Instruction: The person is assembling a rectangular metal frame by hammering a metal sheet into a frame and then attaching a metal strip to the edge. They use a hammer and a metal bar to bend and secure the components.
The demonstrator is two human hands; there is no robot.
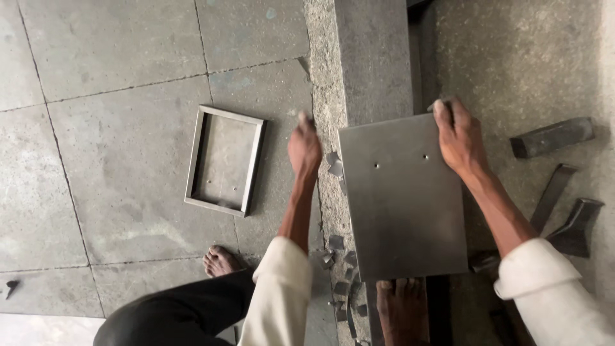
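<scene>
Steel plate (403, 198): flat, 2 holes, unformed.
Right hand (458, 138): fingers curled over its far edge.
Left hand (304, 147): fingers bunched, plate untouched.
Finished tray (224, 160): 1, on the floor (115, 83).

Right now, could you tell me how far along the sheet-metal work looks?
One shallow metal tray with folded-up edges lies finished on the floor. In hand is a flat steel sheet, two holes punched, edges unfolded: the right hand grips its far corner, the left hand hovers beside it. Its edges look left to fold. Offcuts lie about.
</scene>
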